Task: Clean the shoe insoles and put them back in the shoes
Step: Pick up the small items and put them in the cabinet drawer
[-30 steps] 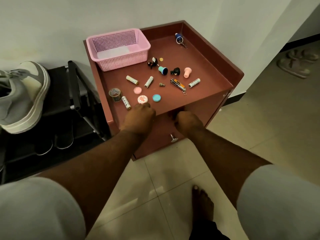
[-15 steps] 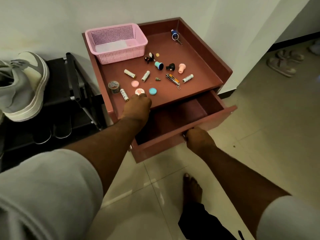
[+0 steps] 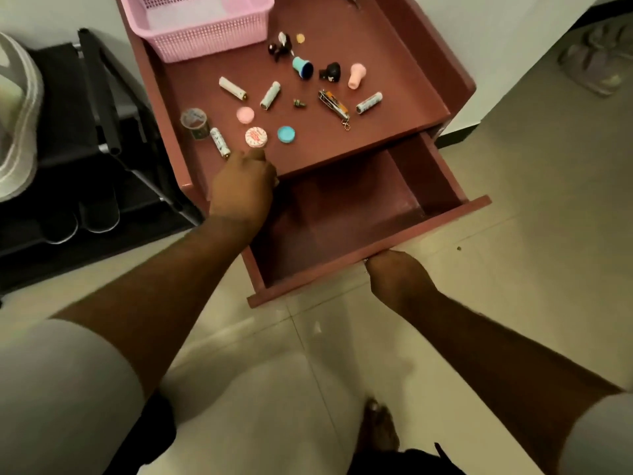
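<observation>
A grey and white sneaker [image 3: 17, 114] sits on a black shoe rack [image 3: 102, 108] at the far left, partly cut off by the frame; no insole shows. Beside the rack stands a red cabinet [image 3: 394, 80] whose drawer [image 3: 445, 217] is pulled far out, with a dark bare bottom showing inside. My left hand [image 3: 243, 186] holds the front edge of the cabinet top, fingers curled over it. My right hand [image 3: 397, 275] grips the small knob on the drawer front, which it mostly hides.
A pink basket [image 3: 205, 36] stands at the back of the cabinet top, in front of it several batteries, caps, a tape roll [image 3: 193, 121] and a pocket knife [image 3: 334, 104]. Slippers [image 3: 99, 207] lie under the rack. Sandals [image 3: 596, 63] rest on the tiled floor, far right.
The drawer went from shut to pulled far out, drawn by my right hand on its knob. My left hand stayed on the cabinet's front edge. The view dropped closer.
</observation>
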Tool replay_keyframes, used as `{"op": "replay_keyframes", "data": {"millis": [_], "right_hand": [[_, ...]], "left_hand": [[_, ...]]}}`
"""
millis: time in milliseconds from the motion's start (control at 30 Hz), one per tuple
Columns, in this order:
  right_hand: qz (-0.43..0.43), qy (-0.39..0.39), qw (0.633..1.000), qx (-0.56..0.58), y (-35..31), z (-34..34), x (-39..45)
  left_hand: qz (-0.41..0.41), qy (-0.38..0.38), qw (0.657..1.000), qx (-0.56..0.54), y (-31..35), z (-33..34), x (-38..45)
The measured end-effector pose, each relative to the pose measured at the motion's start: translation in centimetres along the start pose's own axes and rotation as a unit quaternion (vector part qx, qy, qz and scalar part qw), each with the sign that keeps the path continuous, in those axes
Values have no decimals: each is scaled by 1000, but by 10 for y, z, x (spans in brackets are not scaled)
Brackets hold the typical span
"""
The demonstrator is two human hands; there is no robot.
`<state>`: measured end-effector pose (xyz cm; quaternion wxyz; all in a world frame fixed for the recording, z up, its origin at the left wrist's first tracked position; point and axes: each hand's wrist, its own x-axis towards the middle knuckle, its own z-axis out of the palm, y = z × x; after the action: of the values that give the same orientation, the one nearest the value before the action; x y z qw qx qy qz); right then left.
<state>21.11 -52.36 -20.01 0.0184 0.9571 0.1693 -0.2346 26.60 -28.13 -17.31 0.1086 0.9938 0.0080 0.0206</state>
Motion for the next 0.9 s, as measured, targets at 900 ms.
{"op": "replay_keyframes", "data": {"millis": [900], "right_hand": [[-157, 46, 964, 211, -55, -154, 113]], "left_hand": [[-382, -42, 890, -247, 2, -67, 21]]}}
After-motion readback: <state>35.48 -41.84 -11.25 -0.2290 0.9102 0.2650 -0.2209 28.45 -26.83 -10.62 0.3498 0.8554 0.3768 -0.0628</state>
